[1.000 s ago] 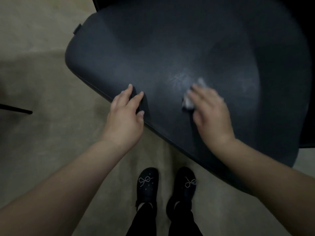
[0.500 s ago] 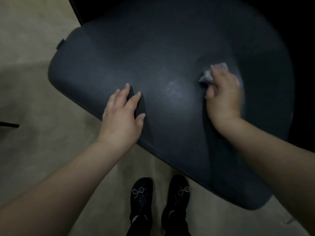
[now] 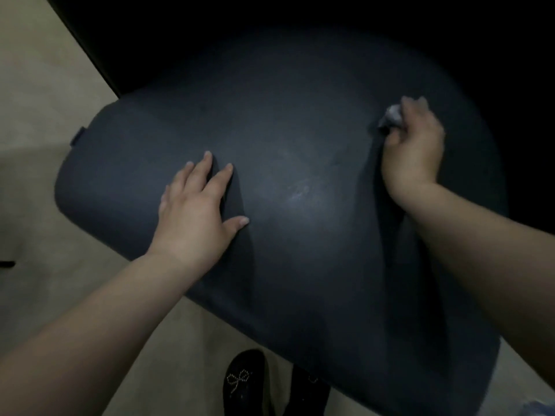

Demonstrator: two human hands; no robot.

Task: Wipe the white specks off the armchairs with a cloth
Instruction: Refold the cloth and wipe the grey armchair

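Note:
A dark navy armchair seat (image 3: 270,121) fills most of the head view. My left hand (image 3: 195,211) lies flat on the cushion near its front edge, fingers straight and spread. Farther back on the right, my right hand (image 3: 413,148) grips a small crumpled pale cloth (image 3: 390,117) and presses it against the seat. A faint whitish smear (image 3: 301,190) shows on the fabric between the two hands.
Beige floor (image 3: 45,100) lies to the left and below the chair. My black shoes with bow trim (image 3: 243,382) stand under the seat's front edge. A dark shadowed area (image 3: 300,13) lies behind the chair. A thin dark object (image 3: 6,264) pokes in at the left edge.
My right hand has slid the cloth from the seat's middle toward the back right. The left hand has stayed flat on the cushion. The view has moved in over the seat.

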